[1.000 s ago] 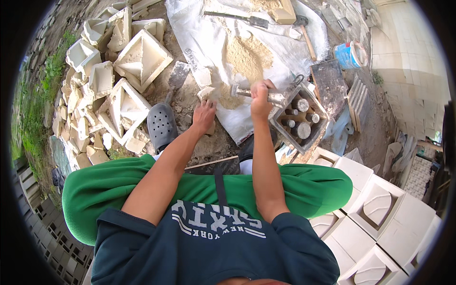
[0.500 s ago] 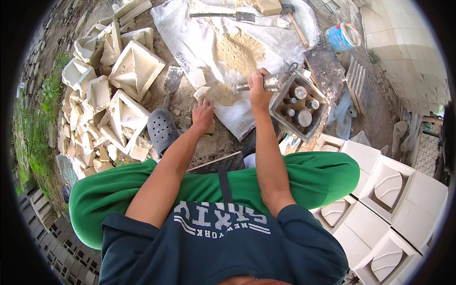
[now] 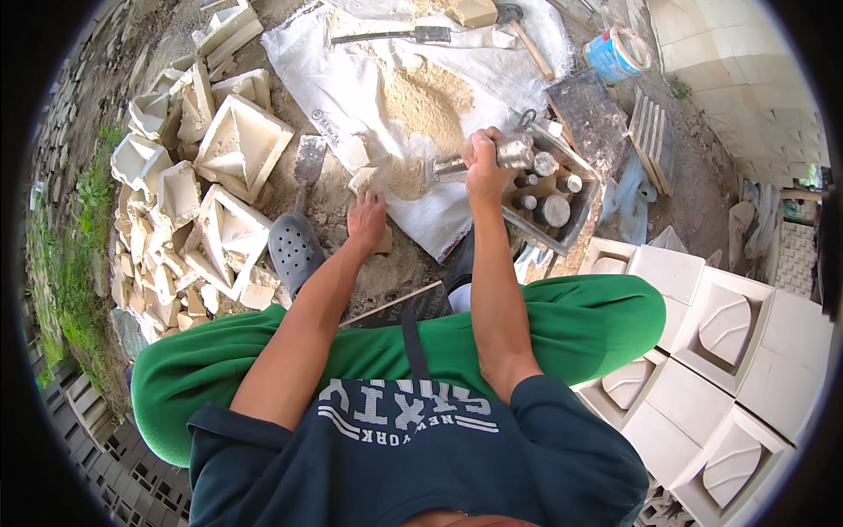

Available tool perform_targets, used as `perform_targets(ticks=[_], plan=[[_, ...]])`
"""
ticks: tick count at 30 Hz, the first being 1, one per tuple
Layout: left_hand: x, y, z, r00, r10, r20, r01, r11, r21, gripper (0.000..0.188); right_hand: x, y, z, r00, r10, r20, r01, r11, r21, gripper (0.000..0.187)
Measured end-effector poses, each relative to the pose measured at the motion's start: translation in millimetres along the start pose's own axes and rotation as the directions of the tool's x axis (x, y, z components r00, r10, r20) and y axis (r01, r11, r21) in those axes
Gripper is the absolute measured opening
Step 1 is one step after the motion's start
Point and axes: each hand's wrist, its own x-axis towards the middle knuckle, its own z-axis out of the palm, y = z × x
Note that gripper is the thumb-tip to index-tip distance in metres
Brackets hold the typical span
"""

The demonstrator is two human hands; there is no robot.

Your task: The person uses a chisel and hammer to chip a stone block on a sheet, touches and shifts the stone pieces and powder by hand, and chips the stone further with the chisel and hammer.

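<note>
My right hand [image 3: 485,171] is wrapped round a dusty metal tool [image 3: 515,151], its thick cylindrical end to the right and a narrower end to the left of my fist. The tool's exact kind is unclear. Near the narrower end, my left hand [image 3: 367,221] has its fingertips against a pale broken block piece [image 3: 364,180] at the edge of a white sack [image 3: 430,220]. How firmly those fingers hold the piece is hard to make out. A mould-like box [image 3: 584,198] with several upright cylinders [image 3: 553,211] stands just right of my right hand.
Sandy powder [image 3: 426,101] is heaped on the sack, with a long-handled tool [image 3: 430,35] and a hammer [image 3: 531,48] beyond. Broken blocks [image 3: 241,145] pile up at left, beside a trowel [image 3: 309,160]. Finished-looking pale blocks [image 3: 676,272] stand at right; a blue bucket [image 3: 615,54] is farther back.
The whole view has shifted slightly, moving the surroundings up and left. My right hand still grips the tool; my left stays at the block piece.
</note>
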Motion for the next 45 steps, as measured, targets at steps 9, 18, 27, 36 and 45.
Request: perform_targets(ticks=[9, 18, 27, 36, 45], plan=[[-1.3, 6.0, 1.7, 1.0, -0.018, -0.007, 0.018, 1.0, -0.003, 0.052, 0.9, 19.9, 2.7, 0.998, -0.061, 0.029, 0.063, 0.996, -0.07, 0.019], [-4.4, 8.4, -11.5, 0.999, -0.04, 0.009, 0.041, 0.991, -0.129, 0.055, -13.3, -9.7, 13.9, 0.974, -0.15, 0.17, 0.16, 0.986, -0.042, 0.021], [-2.4, 9.1, -6.6, 0.995, -0.097, 0.009, 0.097, 0.983, -0.158, 0.057, -5.5, -30.3, 26.4, 0.991, -0.062, 0.122, 0.057, 0.997, 0.048, 0.026], [4.4, 7.0, -6.3, 0.994, -0.099, 0.036, 0.103, 0.984, -0.147, 0.051, -8.7, 34.6, 12.9, 0.995, -0.072, 0.074, 0.079, 0.992, -0.096, 0.018], [-3.0, 13.1, -7.1, 0.998, -0.055, -0.005, 0.053, 0.99, -0.127, 0.051, -22.3, 22.6, -4.7, 0.991, -0.087, 0.105, 0.105, 0.979, -0.176, 0.02]])
